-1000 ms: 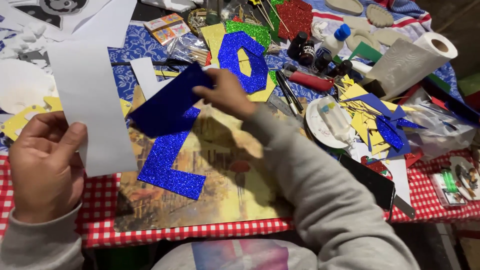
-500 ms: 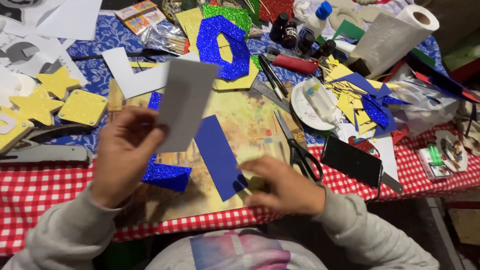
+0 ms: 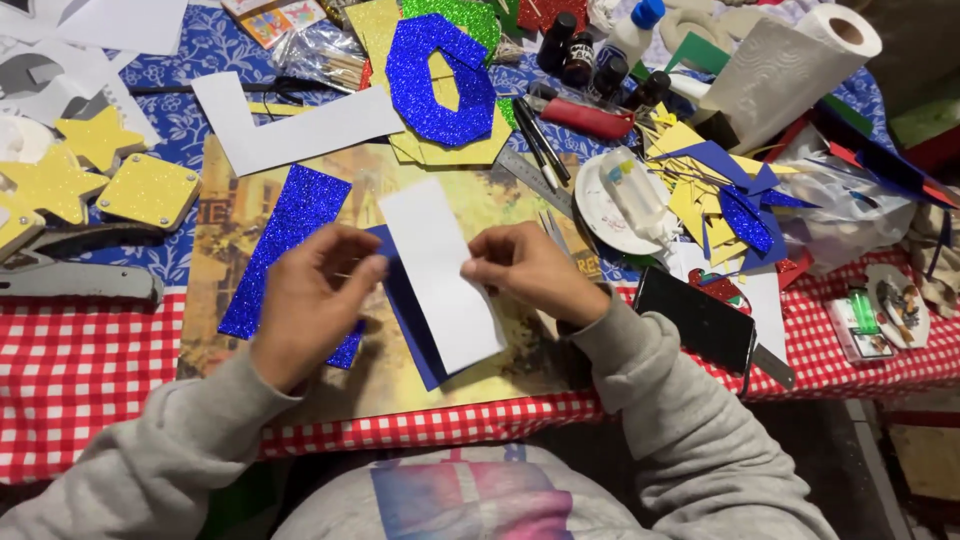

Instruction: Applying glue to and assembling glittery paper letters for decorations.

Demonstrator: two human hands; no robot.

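My left hand [image 3: 312, 300] and my right hand [image 3: 525, 268] hold a white paper strip [image 3: 440, 272] by its two long edges, over a dark blue strip [image 3: 410, 325] that shows along its left and lower side. Both strips lie tilted on a yellowish picture board [image 3: 300, 190]. Left of my left hand lies a blue glitter strip [image 3: 285, 235], partly under that hand. Whether my fingers also pinch the dark blue strip I cannot tell.
A blue glitter ring [image 3: 440, 85] lies at the back on yellow glitter sheets. Yellow stars [image 3: 95, 140] lie far left. Scissors [image 3: 555, 230], a ruler, a paper plate [image 3: 605, 200] with a glue bottle, a black phone [image 3: 695, 320], a paper towel roll [image 3: 790, 60] and scraps crowd the right.
The white strip, held up in my left hand before, now lies over the dark blue strip. My right hand has come up from the lower board to grip its right edge.
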